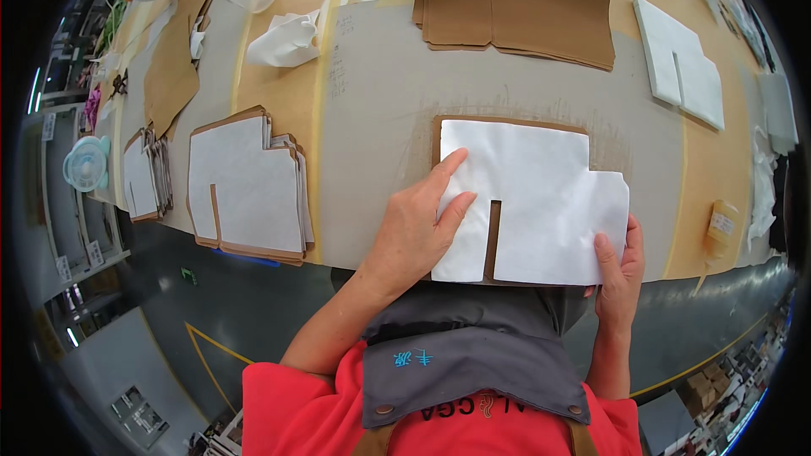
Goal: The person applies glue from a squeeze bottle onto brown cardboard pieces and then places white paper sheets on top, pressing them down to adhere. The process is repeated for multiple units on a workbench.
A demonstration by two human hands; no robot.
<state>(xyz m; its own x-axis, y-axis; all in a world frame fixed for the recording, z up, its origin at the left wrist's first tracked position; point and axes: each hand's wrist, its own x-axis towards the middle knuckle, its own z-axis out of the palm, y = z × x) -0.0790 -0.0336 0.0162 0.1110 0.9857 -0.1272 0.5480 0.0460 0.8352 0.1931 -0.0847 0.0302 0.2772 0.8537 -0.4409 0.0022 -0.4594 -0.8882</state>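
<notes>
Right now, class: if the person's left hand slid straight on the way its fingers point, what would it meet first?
The left hand points up and right across the white cut sheet; first comes that sheet's top edge, probably then its brown backing piece.

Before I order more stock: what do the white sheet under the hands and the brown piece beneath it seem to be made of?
White sheet: looks like thin nonwoven fabric or soft paper, matte, faintly fuzzy. Brown piece: probably kraft paperboard, flat tan, stiff straight edges showing through the slot and around the border.

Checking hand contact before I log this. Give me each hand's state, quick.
Left hand: open, flat, pressing on the white notched fabric sheet over a brown cardboard template.
Right hand: pinching that sheet's right near edge.
</notes>
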